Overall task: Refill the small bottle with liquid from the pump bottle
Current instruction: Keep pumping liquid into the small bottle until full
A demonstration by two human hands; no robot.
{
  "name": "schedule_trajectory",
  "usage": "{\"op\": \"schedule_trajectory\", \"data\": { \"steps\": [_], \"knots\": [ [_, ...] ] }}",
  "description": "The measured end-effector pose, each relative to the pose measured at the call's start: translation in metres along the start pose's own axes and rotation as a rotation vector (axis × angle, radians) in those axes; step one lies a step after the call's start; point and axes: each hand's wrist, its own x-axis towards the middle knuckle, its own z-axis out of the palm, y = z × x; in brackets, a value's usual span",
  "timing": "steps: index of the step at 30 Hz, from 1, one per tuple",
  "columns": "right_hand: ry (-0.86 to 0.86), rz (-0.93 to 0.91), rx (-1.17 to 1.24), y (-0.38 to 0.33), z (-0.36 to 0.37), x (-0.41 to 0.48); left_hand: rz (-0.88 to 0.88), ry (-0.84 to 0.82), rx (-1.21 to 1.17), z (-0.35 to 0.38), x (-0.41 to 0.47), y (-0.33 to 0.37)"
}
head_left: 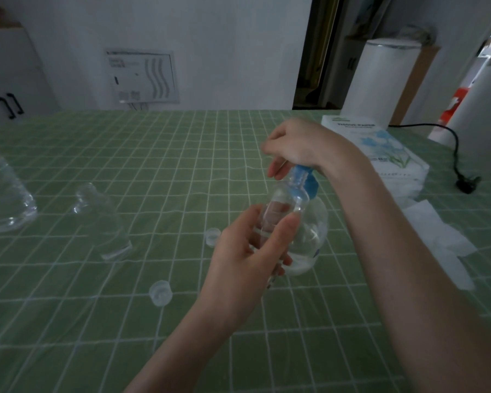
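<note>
Pressing the pump bottle (pixel 309 236) head, right hand (pixel 298 146) closed; left hand (pixel 238 268) grips small bottle (pixel 281 211) mid-counter (pixel 182 165), open room nearside.

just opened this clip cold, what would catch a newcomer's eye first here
Mid-frame, the left hand holds a small clear bottle up under the blue nozzle of a pump bottle, while the right hand rests on the pump head. Around them the green checked tablecloth carries another clear bottle at left and a tissue pack at right.
</note>
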Motion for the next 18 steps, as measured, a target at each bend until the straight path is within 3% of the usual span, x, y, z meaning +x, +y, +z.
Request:
{"op": "schedule_trajectory", "data": {
  "steps": [18],
  "knots": [
    [0.036,-0.012,-0.030,0.0015,-0.0009,-0.0009,0.024,-0.003,0.027,-0.0003,-0.0005,0.0014]
  ]
}}
